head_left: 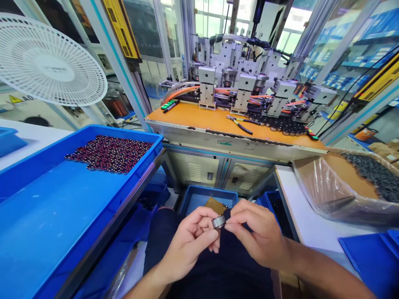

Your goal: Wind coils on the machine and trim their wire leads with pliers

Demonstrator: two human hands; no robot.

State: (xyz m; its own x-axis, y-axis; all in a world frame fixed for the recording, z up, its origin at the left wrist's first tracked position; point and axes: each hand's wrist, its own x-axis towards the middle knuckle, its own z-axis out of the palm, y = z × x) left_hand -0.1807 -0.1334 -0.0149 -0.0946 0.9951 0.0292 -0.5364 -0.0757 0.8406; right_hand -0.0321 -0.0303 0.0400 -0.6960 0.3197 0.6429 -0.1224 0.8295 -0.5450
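Over my lap, my left hand (pixel 196 234) pinches a small round metal part (pixel 218 222) between thumb and fingers. The part has a grey, shiny outer band and darker edges. My right hand (pixel 257 232) is closed in a pinch against the part's right side. Whatever lies between those right fingertips is too small to make out. Behind the hands, low down, a blue bin (pixel 199 193) holds a tan piece (pixel 215 204).
On the left, a blue tray (pixel 46 207) holds many small round parts (pixel 112 153). Ahead, a machine (pixel 243 83) stands on an orange worktop (pixel 187 118) with pliers (pixel 240 123) and dark round parts (pixel 280 124). At right is a plastic-lined box (pixel 327 187); a white fan (pixel 52 62) stands left.
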